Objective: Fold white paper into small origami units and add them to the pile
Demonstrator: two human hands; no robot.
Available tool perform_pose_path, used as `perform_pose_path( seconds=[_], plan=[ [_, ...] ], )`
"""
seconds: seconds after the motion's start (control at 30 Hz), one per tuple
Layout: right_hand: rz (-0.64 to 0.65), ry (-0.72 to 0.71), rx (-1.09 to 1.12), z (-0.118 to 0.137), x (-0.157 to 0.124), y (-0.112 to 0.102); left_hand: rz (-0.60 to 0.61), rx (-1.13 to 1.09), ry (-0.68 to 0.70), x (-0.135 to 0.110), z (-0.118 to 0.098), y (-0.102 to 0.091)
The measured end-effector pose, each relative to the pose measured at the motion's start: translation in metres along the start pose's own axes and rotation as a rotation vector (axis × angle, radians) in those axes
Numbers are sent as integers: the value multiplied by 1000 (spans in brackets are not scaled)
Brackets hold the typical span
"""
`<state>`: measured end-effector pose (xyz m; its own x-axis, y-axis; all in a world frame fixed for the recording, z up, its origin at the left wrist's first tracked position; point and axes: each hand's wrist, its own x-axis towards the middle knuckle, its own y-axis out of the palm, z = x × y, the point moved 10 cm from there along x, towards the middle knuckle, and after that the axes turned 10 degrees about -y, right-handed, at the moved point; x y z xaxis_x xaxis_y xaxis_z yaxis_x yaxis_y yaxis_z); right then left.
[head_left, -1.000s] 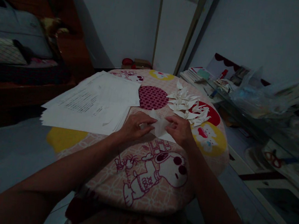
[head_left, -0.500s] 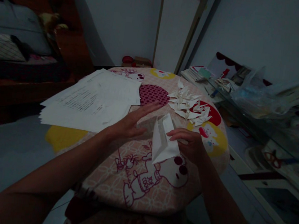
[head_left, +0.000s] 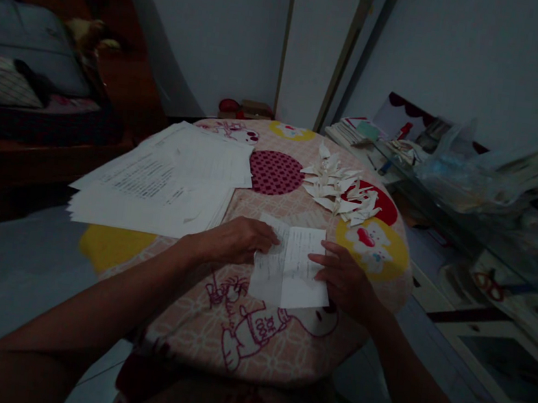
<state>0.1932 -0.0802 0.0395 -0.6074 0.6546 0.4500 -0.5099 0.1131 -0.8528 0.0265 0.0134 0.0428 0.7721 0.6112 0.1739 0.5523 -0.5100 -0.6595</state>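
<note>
A small sheet of paper [head_left: 302, 268] with a crease down its middle lies opened out in front of me, with lines of writing on its upper part. My left hand [head_left: 244, 241] is closed on its left edge, fingers curled over the top. At the right edge, my right hand [head_left: 350, 283] has its fingers slightly apart over the paper, holding that side; its thumb is hidden. Beyond the sheet, several folded white paper cranes [head_left: 337, 187] sit in a cluster. A stack of printed sheets [head_left: 154, 181] covers the left of the table.
The round table has a patterned pink cloth [head_left: 280, 353]. On the right stands a glass-topped shelf [head_left: 448, 214] with books [head_left: 348, 133], plastic bags [head_left: 463, 173] and orange-handled scissors [head_left: 489, 286]. A wooden seat [head_left: 122, 79] with bags stands at the left.
The paper has gone from partly folded and raised to opened out. My left hand has come down from above and closed on its left edge; my right hand has shifted slightly right and down.
</note>
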Motion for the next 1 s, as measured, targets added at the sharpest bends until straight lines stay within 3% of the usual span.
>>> perform_pose_path(
  seconds=[0.1, 0.23, 0.37, 0.47, 0.53, 0.63, 0.73, 0.8, 0.87, 1.0],
  plan=[
    [49, -30, 20, 3, -9, 14, 194, 82, 19, -5, 3, 22],
    [168, -45, 53, 8, -19, 36, 259, 112, 74, -11, 4, 37],
    [131, -30, 140, 7, -19, 34, 282, 14, 99, -14, -2, 41],
    [40, 104, 295, -7, -12, 22, 272, -119, 26, -12, -3, 33],
    [13, 314, 378, -27, -11, 20, 258, -230, -70, -12, 3, 28],
    [-52, 607, 448, -54, -16, 22, 184, -372, -260, -13, 27, 26],
    [-155, 780, 494, -74, -18, 26, 39, -456, -432, -13, 60, 24],
    [-205, 825, 527, -82, -15, 31, -124, -469, -521, -14, 80, 15],
    [-242, 850, 549, -88, -12, 35, -207, -460, -557, -13, 88, 11],
    [-282, 826, 473, -93, -6, 36, -310, -298, -573, -13, 83, -1]
  ],
)
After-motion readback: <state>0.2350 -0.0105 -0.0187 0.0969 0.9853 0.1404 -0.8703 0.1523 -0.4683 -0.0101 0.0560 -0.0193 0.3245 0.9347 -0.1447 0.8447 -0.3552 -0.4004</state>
